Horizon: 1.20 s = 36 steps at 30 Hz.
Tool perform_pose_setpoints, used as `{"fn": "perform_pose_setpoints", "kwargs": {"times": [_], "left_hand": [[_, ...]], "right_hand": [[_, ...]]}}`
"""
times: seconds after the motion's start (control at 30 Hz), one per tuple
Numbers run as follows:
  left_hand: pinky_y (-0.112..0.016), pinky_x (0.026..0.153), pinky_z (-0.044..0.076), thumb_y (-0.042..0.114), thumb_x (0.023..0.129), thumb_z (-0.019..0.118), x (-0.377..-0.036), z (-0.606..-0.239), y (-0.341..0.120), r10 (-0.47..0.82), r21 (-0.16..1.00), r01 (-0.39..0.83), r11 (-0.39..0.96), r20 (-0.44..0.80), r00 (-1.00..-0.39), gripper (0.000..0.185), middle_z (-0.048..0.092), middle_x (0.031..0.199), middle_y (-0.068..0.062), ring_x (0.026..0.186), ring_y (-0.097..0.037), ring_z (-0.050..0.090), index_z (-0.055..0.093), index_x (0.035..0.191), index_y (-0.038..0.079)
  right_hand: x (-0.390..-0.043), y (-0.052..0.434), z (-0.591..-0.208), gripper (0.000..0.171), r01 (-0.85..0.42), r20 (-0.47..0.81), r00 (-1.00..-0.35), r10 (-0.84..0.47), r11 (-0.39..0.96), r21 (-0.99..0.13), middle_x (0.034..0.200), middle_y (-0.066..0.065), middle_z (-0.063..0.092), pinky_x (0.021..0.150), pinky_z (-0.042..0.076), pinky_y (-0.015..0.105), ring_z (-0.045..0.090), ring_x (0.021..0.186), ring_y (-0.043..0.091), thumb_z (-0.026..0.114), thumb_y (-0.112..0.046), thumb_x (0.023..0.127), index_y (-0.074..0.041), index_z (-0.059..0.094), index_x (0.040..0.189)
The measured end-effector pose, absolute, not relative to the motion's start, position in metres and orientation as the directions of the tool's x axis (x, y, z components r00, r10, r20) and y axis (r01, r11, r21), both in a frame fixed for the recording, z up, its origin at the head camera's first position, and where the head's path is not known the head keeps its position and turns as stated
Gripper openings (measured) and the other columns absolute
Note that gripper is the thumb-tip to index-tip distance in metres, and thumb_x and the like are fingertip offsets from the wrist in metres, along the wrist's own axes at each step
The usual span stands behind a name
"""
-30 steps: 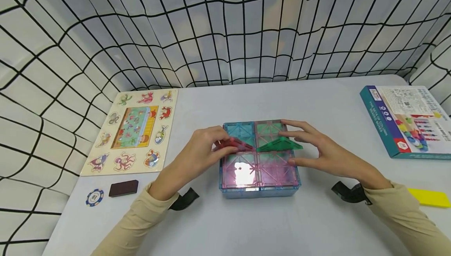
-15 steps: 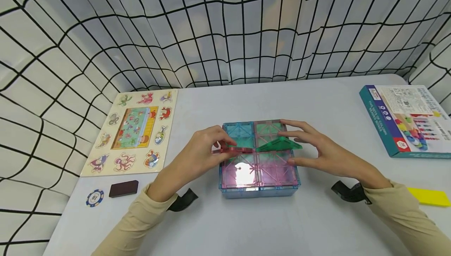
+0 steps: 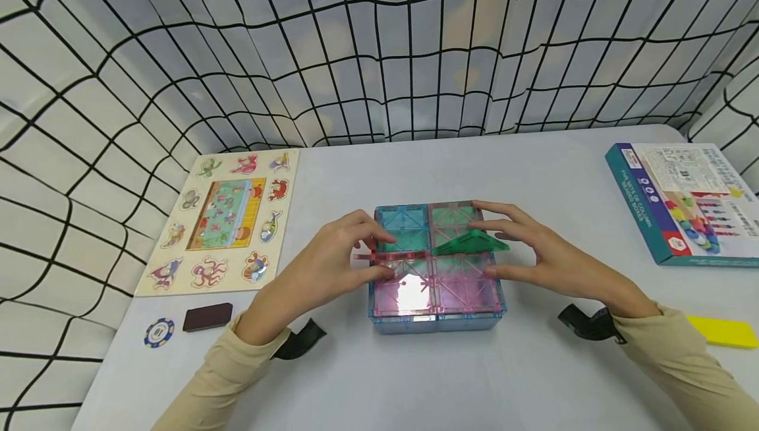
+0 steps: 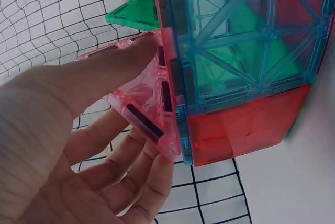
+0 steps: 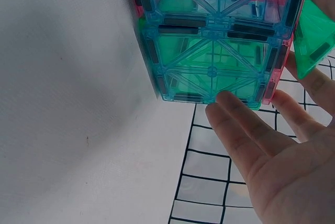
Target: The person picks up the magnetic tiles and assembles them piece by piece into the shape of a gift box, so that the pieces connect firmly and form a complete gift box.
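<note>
We see a flat box of translucent magnetic tiles (image 3: 437, 266) sitting on the grey table (image 3: 415, 378) near its middle, its top made of four square panels (blue and green at the far side, two pink at the near side); the left hand (image 3: 332, 263) is at the box's left edge and pinches a pink tile (image 3: 391, 256), which lies almost level along the seam between the far and near panels, with its left end jutting out past the box edge; from the left wrist view the thumb lies on the tile's upper face and the curled fingers (image 4: 131, 177) support it from below, the pink tile (image 4: 138, 96) meeting the side of the box (image 4: 235, 67) at its corner; the right hand (image 3: 545, 256) is at the right side of the box and holds a green triangular tile (image 3: 471, 243) tilted up on the top, thumb at the near side and fingers spread over the far side; in the right wrist view the fingers (image 5: 251, 130) are fairly straight and touch the lower edge of the box (image 5: 209, 51), while the green tile (image 5: 313, 38) shows at the right between fingertips; left of the box lie a wooden animal puzzle board (image 3: 228, 217), a dark brown block (image 3: 207, 317) and a blue-and-white poker chip (image 3: 159, 332); at the right edge are a printed toy box (image 3: 682, 200) and a yellow block (image 3: 723, 333); a black-gridded white cloth (image 3: 356, 49) hangs behind the table.
</note>
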<state>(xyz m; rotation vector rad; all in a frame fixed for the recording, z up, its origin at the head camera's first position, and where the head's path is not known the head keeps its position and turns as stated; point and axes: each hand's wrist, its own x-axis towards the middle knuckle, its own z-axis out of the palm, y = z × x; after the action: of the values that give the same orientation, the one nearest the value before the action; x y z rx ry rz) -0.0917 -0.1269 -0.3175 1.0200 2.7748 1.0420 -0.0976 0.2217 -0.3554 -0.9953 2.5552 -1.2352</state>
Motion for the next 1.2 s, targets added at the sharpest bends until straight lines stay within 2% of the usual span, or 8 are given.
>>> {"fn": "perform_pose_setpoints", "kwargs": {"times": [0.27,0.57,0.77,1.03,1.2], "left_hand": [[-0.034,0.082,0.059,0.004,0.090,0.082,-0.0964,-0.3180,-0.1254,0.546,0.617,0.583,0.528,0.279,-0.790,0.023,0.073,0.100,-0.002,0.091,-0.015,0.067,0.075,0.112,0.003],[-0.029,0.078,0.060,0.000,0.088,0.082,-0.1003,-0.3176,-0.1227,0.528,0.639,0.575,0.511,0.295,-0.796,0.023,0.077,0.099,-0.004,0.086,-0.014,0.070,0.075,0.110,-0.001],[-0.027,0.077,0.061,-0.002,0.086,0.083,-0.1013,-0.3187,-0.1199,0.540,0.620,0.617,0.486,0.342,-0.769,0.023,0.077,0.095,-0.006,0.083,-0.014,0.072,0.075,0.107,-0.004],[-0.028,0.077,0.061,-0.001,0.085,0.085,-0.1005,-0.3163,-0.1190,0.547,0.620,0.608,0.495,0.321,-0.773,0.025,0.077,0.095,-0.006,0.082,-0.014,0.072,0.075,0.108,-0.004],[-0.027,0.077,0.061,-0.001,0.087,0.083,-0.1006,-0.3185,-0.1176,0.557,0.630,0.608,0.484,0.314,-0.769,0.023,0.077,0.096,-0.006,0.083,-0.013,0.072,0.075,0.109,-0.003]], "right_hand": [[-0.0979,0.2217,-0.3566,0.064,-0.508,0.156,-0.773,-0.615,0.452,-0.733,0.167,0.008,0.031,0.108,0.038,0.073,0.036,0.147,0.044,0.083,-0.016,0.091,-0.016,0.057,0.150],[-0.0982,0.2215,-0.3565,0.064,-0.501,0.150,-0.774,-0.615,0.450,-0.739,0.168,0.007,0.030,0.106,0.043,0.071,0.047,0.142,0.039,0.083,-0.017,0.092,-0.017,0.056,0.150],[-0.0995,0.2234,-0.3576,0.066,-0.501,0.145,-0.772,-0.618,0.452,-0.738,0.168,0.007,0.029,0.108,0.040,0.072,0.040,0.145,0.042,0.083,-0.016,0.091,-0.016,0.056,0.151],[-0.1020,0.2236,-0.3573,0.067,-0.498,0.138,-0.766,-0.628,0.444,-0.745,0.169,0.007,0.027,0.109,0.037,0.074,0.033,0.149,0.045,0.082,-0.016,0.092,-0.016,0.054,0.152],[-0.1003,0.2238,-0.3577,0.065,-0.508,0.152,-0.769,-0.620,0.450,-0.734,0.168,0.007,0.029,0.109,0.038,0.073,0.037,0.147,0.043,0.083,-0.015,0.091,-0.016,0.056,0.151]]}}
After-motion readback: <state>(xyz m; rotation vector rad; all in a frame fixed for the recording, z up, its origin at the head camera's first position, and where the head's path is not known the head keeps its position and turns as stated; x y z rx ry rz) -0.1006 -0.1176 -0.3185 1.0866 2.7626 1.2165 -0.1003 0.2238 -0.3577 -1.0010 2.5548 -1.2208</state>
